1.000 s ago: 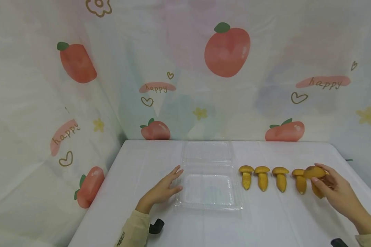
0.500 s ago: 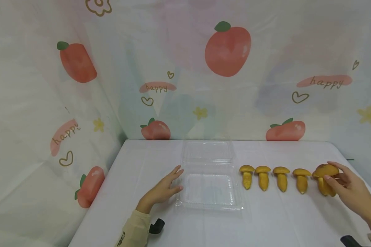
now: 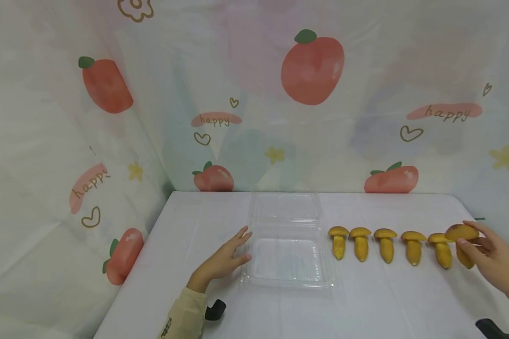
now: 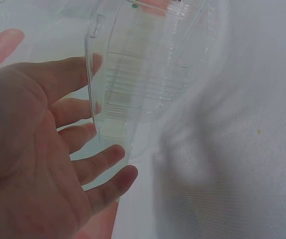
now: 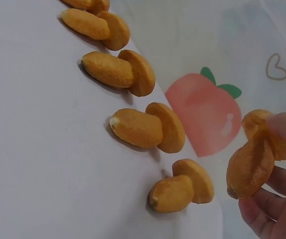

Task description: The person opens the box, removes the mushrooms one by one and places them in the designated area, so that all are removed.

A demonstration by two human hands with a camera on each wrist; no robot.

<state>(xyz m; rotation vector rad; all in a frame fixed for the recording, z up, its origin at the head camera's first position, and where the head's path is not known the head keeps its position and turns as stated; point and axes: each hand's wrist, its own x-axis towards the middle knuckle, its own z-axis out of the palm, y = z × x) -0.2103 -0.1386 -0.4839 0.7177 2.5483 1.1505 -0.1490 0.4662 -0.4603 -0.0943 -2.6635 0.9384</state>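
Far right in the head view, my right hand (image 3: 494, 256) grips a yellow-brown mushroom (image 3: 461, 231) by its cap, thumb on the near side. The right wrist view shows the held mushroom (image 5: 252, 164) raised, its stem pointing down and left. To its left lie several similar mushrooms (image 3: 443, 252) in a row, caps toward the back. My left hand (image 3: 220, 261) is at the left side of a clear plastic clamshell box (image 3: 286, 285), fingers spread and extended. In the left wrist view its fingertips overlap the wall of the box (image 4: 133, 94).
The box's lid (image 3: 285, 207) lies folded back toward the rear edge of the white-covered table (image 3: 365, 306). Behind and to the left hangs a printed fabric backdrop (image 3: 246, 70). Dark device parts (image 3: 215, 310) show by the left wrist.
My right hand has carried the mushroom rightward, from over the row to just past its right end, uncovering the last mushroom there. The left hand and the box stay put.
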